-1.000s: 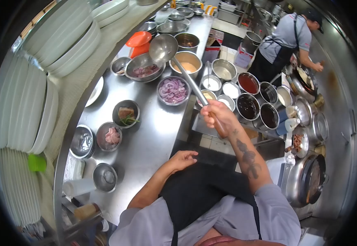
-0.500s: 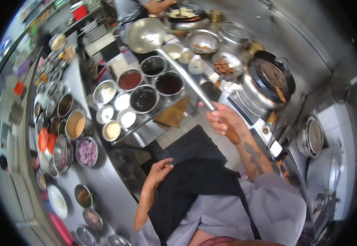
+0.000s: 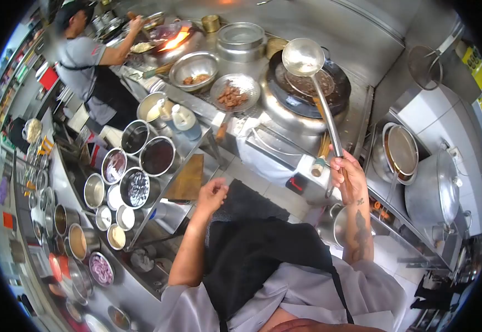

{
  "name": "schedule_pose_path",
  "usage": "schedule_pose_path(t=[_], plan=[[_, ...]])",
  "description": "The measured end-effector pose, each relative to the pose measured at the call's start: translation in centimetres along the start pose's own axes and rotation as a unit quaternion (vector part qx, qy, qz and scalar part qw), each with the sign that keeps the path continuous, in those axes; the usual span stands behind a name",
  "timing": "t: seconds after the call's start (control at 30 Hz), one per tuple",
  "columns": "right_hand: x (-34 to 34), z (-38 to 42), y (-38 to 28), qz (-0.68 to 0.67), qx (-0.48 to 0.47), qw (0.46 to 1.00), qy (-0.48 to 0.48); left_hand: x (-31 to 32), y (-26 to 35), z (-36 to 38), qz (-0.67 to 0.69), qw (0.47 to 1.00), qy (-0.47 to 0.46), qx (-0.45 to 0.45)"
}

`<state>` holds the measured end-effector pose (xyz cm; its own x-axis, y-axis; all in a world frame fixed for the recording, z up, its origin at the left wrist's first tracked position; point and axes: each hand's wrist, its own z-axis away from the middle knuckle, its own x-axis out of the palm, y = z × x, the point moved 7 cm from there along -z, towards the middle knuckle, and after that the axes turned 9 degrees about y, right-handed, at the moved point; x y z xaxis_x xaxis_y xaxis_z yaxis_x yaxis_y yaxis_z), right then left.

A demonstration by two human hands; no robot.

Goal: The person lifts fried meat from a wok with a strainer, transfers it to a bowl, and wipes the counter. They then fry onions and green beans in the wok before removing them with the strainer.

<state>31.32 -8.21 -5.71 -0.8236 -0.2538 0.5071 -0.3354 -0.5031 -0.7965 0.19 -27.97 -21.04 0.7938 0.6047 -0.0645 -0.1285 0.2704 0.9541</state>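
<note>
My ladle (image 3: 303, 57) has swung from beside the sauce pots (image 3: 158, 156) to in front of the wok (image 3: 337, 98). It should feel stiff, head-heavy, best gripped low, where my right hand (image 3: 351, 178) wraps it. My left hand (image 3: 213, 195) is loosely half-curled, empty. The ladle's bowl hides some of the wok.

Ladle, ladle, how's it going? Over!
Right hand gripping ladle. Left hand loosely curled, empty. Ladle overlaps wok in view. Nothing seen blocking it.

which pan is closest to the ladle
The black wok, directly behind the ladle in view; the wooden-handled pan and the flaming pan sit farther left.
</note>
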Motion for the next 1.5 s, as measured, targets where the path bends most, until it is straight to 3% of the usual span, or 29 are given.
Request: schedule_pose_path(t=[0.1, 0.23, 0.37, 0.53, 0.57, 0.6, 0.63, 0.7, 0.73, 0.8, 0.83, 0.87, 0.9, 0.93, 0.97, 1.03, 1.07, 1.1, 1.37, 1.5], plan=[[-1.4, -1.2, -1.5, -0.010, -0.012, 1.000, 0.014, 2.5, 2.8, -3.6, 0.003, 1.000, -0.007, -0.001], [-1.5, -4.0, -2.4, 0.005, -0.035, 0.997, 0.066, 8.3, 6.8, -8.6, 0.008, 0.994, -0.105, 0.032], [-0.2, -6.5, -3.0, 0.068, -0.067, 0.984, 0.148, 13.4, 8.8, -12.0, 0.095, 0.966, -0.241, 0.016], [1.4, -10.0, -3.9, 0.169, -0.091, 0.960, 0.205, 12.3, 8.5, -14.7, 0.059, 0.944, -0.323, -0.024], [1.9, -10.9, -3.7, 0.175, -0.090, 0.959, 0.206, 10.2, 9.4, -15.9, -0.034, 0.960, -0.247, 0.126], [2.2, -11.8, -3.9, 0.286, -0.129, 0.922, 0.229, 8.1, 10.5, -16.8, -0.127, 0.940, -0.159, 0.272], [2.8, -12.5, -4.2, 0.392, -0.167, 0.870, 0.248, 6.7, 10.2, -18.1, -0.123, 0.942, -0.157, 0.271], [4.3, -13.6, -4.1, 0.400, -0.177, 0.862, 0.258, 2.2, 11.0, -20.0, -0.303, 0.838, 0.108, 0.442], [4.5, -14.2, -4.0, 0.368, -0.169, 0.880, 0.249, 1.8, 9.7, -21.7, -0.303, 0.840, 0.111, 0.437], [5.8, -15.0, -3.8, 0.330, -0.153, 0.899, 0.242, 2.1, 3.1, -27.0, -0.309, 0.929, -0.013, 0.206], [6.3, -15.4, -3.7, 0.334, -0.150, 0.899, 0.240, 2.3, 2.1, -28.3, -0.307, 0.930, -0.012, 0.201], [6.6, -15.6, -3.7, 0.317, -0.149, 0.906, 0.238, 2.6, -0.9, -29.9, -0.166, 0.985, -0.054, 0.006], [6.9, -15.8, -3.7, 0.300, -0.147, 0.912, 0.236, 3.3, -2.5, -30.0, -0.013, 0.978, -0.093, -0.188], [7.2, -15.9, -3.7, 0.295, -0.143, 0.915, 0.235, 4.1, -2.7, -29.8, 0.072, 0.949, -0.137, -0.277], [7.4, -16.0, -3.7, 0.298, -0.143, 0.916, 0.228, 4.3, -3.2, -30.6, 0.077, 0.949, -0.131, -0.276], [6.8, -15.7, -3.7, 0.244, -0.145, 0.931, 0.229, 6.9, -4.3, -31.3, 0.238, 0.887, -0.242, -0.314], [5.7, -15.6, -3.7, 0.237, -0.146, 0.932, 0.233, 7.3, -4.2, -31.8, 0.212, 0.899, -0.204, -0.324], [4.7, -15.5, -3.7, 0.240, -0.143, 0.933, 0.225, 7.0, -2.4, -31.7, 0.202, 0.924, -0.187, -0.267], [-2.0, -13.8, -7.2, 0.246, -0.186, 0.925, 0.220, 6.4, 0.7, -26.0, 0.226, 0.950, -0.079, -0.198], [-2.7, -13.0, -7.9, 0.240, -0.200, 0.931, 0.189, 7.2, -1.8, -27.7, 0.240, 0.936, -0.076, -0.248]])
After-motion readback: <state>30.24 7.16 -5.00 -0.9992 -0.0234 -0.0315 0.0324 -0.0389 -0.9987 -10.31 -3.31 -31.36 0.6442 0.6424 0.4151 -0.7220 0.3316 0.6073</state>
